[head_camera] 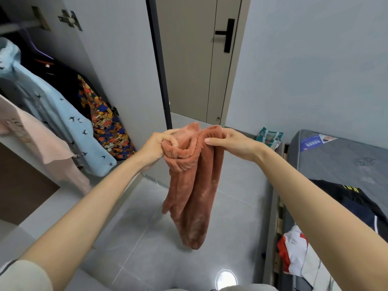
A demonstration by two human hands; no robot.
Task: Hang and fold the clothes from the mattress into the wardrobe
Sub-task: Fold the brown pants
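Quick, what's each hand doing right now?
Left hand: gripping the orange fleece garment by its top edge.
Right hand: holding the same top edge.

Both forearms point(88, 206) are bare, and the left arm's short sleeve point(25, 276) is pale beige with a thin dark stripe.

Rust fleece garment point(195, 185), lt-blue bird-print shirt point(63, 122), grey mattress point(340, 162).

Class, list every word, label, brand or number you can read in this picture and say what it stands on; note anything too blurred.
None can be read.
Blue-and-white label on the grey mattress: print too blurred.
Yellow marking on the dark garment: too blurred.
Print on the pink shirt: too blurred.
Rust fleece garment in left hand and right hand: no text shows.
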